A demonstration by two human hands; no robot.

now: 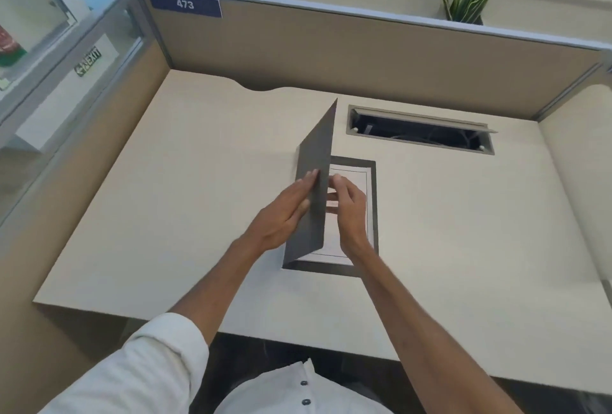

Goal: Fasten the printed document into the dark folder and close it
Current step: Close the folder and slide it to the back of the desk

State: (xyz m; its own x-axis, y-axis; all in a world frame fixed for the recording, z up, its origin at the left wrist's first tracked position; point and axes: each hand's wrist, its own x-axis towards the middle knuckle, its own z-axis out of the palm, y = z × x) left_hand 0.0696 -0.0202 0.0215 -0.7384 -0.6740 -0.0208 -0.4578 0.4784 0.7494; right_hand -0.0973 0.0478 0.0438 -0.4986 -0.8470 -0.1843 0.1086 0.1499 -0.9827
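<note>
Near the desk [165, 181] middle, my left hand [281, 214] propped the dark folder [314, 161]'s stiff, light cover upright, fingers flat; my right hand [347, 211] pinched something small over the printed document [351, 178].

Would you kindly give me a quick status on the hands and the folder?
Left hand flat against raised folder cover. Right hand on printed document, at the fold. Folder half open, not yet closed. Nothing in the way on desk.

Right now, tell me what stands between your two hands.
Head view: the dark folder's raised cover stands between the left hand and right hand.
</note>
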